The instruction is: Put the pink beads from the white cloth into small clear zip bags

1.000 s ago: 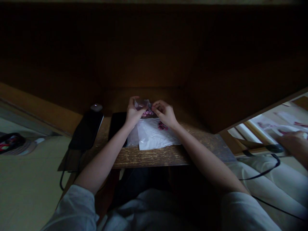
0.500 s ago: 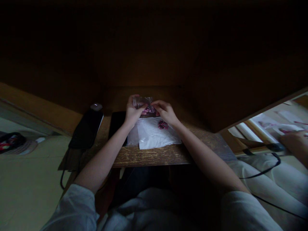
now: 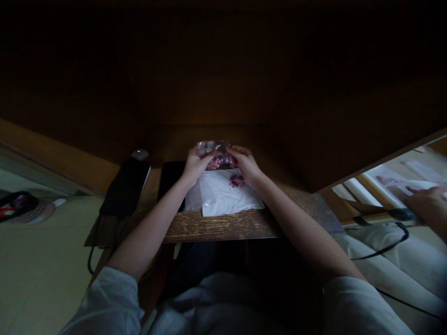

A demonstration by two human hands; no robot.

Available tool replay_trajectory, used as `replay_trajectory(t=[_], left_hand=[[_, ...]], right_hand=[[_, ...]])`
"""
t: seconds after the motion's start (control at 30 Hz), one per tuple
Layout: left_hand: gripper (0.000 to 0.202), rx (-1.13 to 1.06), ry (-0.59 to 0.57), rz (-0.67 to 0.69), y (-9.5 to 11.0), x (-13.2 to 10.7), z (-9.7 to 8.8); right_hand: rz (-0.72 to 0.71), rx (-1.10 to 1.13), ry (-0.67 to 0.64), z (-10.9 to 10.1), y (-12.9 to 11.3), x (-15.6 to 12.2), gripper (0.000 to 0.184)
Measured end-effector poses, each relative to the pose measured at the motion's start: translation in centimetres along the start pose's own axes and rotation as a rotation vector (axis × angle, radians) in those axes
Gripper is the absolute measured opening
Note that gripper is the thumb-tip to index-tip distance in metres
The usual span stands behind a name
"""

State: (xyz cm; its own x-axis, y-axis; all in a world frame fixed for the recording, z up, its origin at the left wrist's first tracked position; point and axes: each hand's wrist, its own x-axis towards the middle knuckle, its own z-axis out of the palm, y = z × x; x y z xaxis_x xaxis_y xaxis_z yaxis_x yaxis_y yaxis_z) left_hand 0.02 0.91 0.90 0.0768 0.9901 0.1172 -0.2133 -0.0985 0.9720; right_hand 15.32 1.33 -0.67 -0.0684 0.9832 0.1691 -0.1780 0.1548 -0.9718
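Both my hands hold a small clear plastic bag [image 3: 213, 148] with pink beads inside, a little above a worn wooden desk [image 3: 223, 225]. My left hand [image 3: 195, 164] pinches the bag's left side and my right hand [image 3: 245, 162] pinches its right side. Under them lies a white sheet [image 3: 223, 197] with a small cluster of pink beads [image 3: 237, 181] on it, just below my right hand.
A black phone [image 3: 168, 179] lies left of the sheet, and a dark power bank [image 3: 125, 187] with a small white device at its top lies further left. At the far right another person's hand [image 3: 428, 207] works over a neighbouring desk with a black cable.
My hands have lifted the bag slightly and spread it wider between them; the bead cluster on the sheet shows fully below my right hand.
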Motion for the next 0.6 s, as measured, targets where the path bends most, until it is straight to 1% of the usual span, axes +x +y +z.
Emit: replay_trajectory(t=[0.17, 0.27, 0.37, 0.47, 0.6], left_hand=[[0.029, -0.120, -0.076, 0.027, 0.6, 0.1, -0.2], [0.028, -0.182, -0.112, 0.036, 0.7, 0.2, -0.3], [0.030, -0.189, -0.152, 0.087, 0.6, 0.1, -0.4], [0.034, -0.131, -0.180, 0.171, 0.4, 0.0, -0.3], [0.035, 0.085, -0.170, 0.275, 0.2, -0.1, 0.0]], right_hand=[[-0.027, 0.061, 0.037, 0.0, -0.1, 0.1, 0.023], [0.012, 0.150, 0.070, 0.0, -0.6, 0.1, 0.021], [0.084, 0.257, 0.045, -0.2, -1.0, 0.1, 0.022], [0.161, 0.381, -0.019, -0.4, -1.0, 0.2, 0.023], [0.225, 0.486, -0.069, -0.5, -1.0, 0.2, 0.025]])
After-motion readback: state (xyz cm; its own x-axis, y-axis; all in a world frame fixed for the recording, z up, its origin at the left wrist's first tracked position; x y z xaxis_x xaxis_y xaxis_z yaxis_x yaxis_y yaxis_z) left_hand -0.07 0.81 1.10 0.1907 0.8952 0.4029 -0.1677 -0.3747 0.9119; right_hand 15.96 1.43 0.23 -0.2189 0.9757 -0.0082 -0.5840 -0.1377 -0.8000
